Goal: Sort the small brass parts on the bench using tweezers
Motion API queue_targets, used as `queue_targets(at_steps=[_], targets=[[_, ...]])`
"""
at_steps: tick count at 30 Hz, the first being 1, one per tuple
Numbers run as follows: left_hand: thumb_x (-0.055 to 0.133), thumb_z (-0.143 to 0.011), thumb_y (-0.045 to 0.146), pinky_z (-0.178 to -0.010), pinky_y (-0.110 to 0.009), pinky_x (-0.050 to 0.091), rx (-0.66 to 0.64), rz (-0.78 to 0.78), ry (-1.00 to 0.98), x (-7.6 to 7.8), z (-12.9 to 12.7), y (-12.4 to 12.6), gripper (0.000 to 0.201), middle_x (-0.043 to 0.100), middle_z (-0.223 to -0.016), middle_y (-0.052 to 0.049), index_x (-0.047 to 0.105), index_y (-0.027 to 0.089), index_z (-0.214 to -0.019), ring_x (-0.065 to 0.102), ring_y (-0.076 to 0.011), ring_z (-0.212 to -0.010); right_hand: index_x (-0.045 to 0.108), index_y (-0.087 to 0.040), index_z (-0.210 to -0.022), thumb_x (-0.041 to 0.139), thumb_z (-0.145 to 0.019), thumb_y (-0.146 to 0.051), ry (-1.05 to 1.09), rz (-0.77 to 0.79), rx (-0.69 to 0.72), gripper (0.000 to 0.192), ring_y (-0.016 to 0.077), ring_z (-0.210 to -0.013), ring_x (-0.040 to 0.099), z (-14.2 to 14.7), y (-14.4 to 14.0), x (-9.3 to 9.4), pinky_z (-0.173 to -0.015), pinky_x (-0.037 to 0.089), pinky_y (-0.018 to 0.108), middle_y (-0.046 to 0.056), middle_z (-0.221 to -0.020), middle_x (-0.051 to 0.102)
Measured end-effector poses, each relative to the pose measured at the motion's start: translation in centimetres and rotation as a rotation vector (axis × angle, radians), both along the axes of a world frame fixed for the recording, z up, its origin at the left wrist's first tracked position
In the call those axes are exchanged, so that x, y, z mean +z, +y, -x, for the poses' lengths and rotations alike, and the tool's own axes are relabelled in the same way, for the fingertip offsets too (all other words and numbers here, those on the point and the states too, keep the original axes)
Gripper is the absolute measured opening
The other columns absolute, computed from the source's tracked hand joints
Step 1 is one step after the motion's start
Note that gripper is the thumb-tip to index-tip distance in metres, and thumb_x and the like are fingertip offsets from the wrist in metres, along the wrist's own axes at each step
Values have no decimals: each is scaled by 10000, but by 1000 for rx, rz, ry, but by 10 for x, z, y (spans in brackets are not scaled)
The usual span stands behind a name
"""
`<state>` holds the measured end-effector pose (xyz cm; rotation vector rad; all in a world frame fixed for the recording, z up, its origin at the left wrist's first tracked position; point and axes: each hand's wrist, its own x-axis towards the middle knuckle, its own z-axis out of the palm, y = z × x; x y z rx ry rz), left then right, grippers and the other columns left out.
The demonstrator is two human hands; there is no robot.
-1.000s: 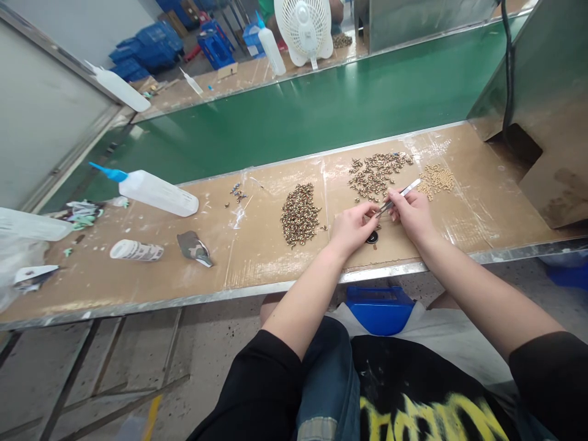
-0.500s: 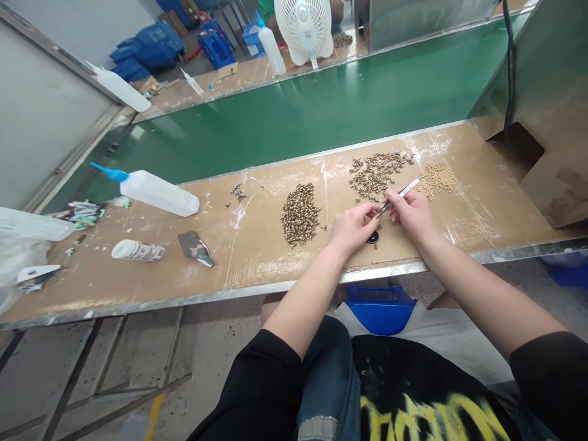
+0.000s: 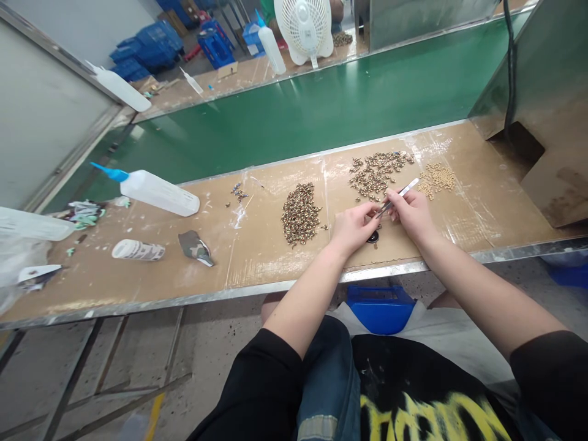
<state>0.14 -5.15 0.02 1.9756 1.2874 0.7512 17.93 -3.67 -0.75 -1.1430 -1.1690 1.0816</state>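
Working at the front edge of the surface [image 3: 257, 257], your right hand [image 3: 412, 214] pinches the tweezers [image 3: 397, 196], tips meeting your left hand [image 3: 353, 228], which is closed on something too small to see; the dense pile [image 3: 299, 214] left of it looks done, the loose brass pieces [image 3: 374, 173] just beyond remain

A squeeze bottle [image 3: 156, 192] with a blue nozzle is laid on its side at the left of the surface [image 3: 138, 278]. Below it, a roll [image 3: 138, 250] and a camouflage scrap [image 3: 196, 247] are seen lying apart. Scraps [image 3: 85, 211] are scattered at the far left edge. A green belt [image 3: 321, 104] is stretched across the middle of the frame. Beyond it, at top centre, a white fan [image 3: 304, 27] and an upright bottle [image 3: 271, 48] are placed. Blue crates [image 3: 151, 46] are stacked at upper left. A blue bin [image 3: 379, 308] is set under the surface, lower centre.
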Motion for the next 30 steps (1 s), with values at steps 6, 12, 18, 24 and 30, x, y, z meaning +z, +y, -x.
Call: queue_targets(at_steps=[6, 12, 18, 24, 30], targets=[[635, -1000, 315, -694, -266, 494, 0, -6, 10, 1, 0, 0, 210, 830, -1022, -29, 775, 249, -1141, 723, -157, -795, 737, -202, -714, 835, -807, -659, 25, -10, -5, 476, 105, -421, 501, 0, 0, 0, -431, 379, 236, -21, -500, 594], [645, -998, 317, -678, -259, 492, 13, -26, 4, -2, 0, 0, 207, 828, -1015, -22, 778, 248, -1140, 687, -138, -723, 737, -195, -713, 812, -809, -704, 11, -28, 3, 523, 108, -417, 502, 0, 0, -1, -426, 376, 240, -17, -492, 590], [683, -982, 296, -706, -274, 529, 24, -85, -32, -8, 3, 1, 217, 837, -1054, -28, 806, 264, -1158, 721, -151, -770, 720, -194, -693, 808, -760, -781, 27, -35, 0, 597, 105, -410, 504, 2, 0, 1, -414, 382, 242, -10, -504, 606], [716, -973, 285, -765, -311, 588, 47, -159, -64, -7, 3, 1, 179, 849, -1026, -39, 826, 256, -1112, 763, -176, -828, 720, -205, -711, 799, -777, -772, 58, -40, 0, 577, 103, -408, 492, 2, -2, 2, -415, 384, 247, -18, -516, 608], [705, -999, 368, -732, -308, 571, 129, -315, -144, 2, 11, -4, 187, 840, -905, -35, 829, 234, -960, 752, -166, -751, 734, -206, -736, 793, -826, -720, 94, -112, -126, 525, 107, -441, 506, -2, -1, 1, -437, 391, 253, -11, -553, 618]])
